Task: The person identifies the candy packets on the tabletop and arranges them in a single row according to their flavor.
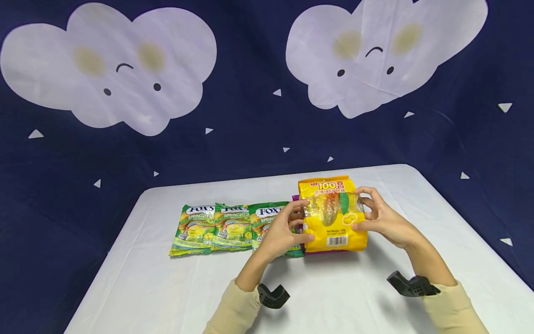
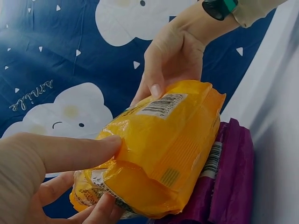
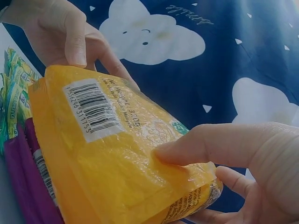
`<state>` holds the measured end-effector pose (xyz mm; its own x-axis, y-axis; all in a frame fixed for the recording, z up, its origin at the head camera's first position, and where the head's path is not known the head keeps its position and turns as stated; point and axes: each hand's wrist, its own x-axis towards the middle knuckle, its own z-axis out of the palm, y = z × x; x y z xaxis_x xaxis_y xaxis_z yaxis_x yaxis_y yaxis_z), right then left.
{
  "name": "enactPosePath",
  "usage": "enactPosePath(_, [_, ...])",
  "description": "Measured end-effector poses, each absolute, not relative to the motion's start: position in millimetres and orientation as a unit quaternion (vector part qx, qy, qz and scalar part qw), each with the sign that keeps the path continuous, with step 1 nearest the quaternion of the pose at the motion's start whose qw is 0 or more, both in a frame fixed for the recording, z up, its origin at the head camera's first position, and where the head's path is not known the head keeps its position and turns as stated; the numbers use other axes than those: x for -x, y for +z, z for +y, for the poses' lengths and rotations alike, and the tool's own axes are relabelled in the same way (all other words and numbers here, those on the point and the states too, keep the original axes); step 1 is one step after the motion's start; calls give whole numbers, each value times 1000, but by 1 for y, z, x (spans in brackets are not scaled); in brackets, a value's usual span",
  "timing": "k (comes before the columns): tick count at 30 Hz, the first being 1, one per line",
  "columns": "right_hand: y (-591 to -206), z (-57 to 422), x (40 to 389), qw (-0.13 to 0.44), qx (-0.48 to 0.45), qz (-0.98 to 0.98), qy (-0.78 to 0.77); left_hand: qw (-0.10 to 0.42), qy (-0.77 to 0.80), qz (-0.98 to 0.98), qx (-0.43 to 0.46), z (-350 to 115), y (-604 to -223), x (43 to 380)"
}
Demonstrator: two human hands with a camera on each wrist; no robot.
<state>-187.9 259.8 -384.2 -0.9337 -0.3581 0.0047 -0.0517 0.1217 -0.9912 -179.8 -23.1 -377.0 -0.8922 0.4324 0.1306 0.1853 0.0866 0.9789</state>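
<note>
Both hands hold a yellow candy bag [image 1: 333, 227] with a mango picture and a barcode, one hand at each side. In the head view my left hand [image 1: 285, 229] grips its left edge, thumb low on the front. My right hand [image 1: 385, 220] grips the right edge the same way. Beneath the yellow bag lie purple bags [image 2: 230, 172], mostly hidden by it in the head view. The right wrist view shows the yellow bag's barcode [image 3: 93, 109] close up, with the right thumb [image 3: 187, 147] pressing the front.
Green Fox's candy bags lie in a row to the left: one bag [image 1: 193, 232] at the far left, another [image 1: 232, 229] beside it, and a third [image 1: 263, 222] partly behind the left hand. The white table [image 1: 137, 269] ends at a dark blue cloud-patterned curtain [image 1: 250, 153].
</note>
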Motion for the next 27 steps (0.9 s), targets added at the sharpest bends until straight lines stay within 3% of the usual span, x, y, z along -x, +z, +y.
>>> enactPosePath(6, [-381,265,186,126,146,751,-632,85,652,719,-226,-21,-370,172])
enactPosePath(16, [-376,277,186,142,138,771,-605,62,652,717,-239,-6,-401,184])
enactPosePath(27, [-374,317,182,155,138,776,-595,89,630,738,-224,31,-397,189])
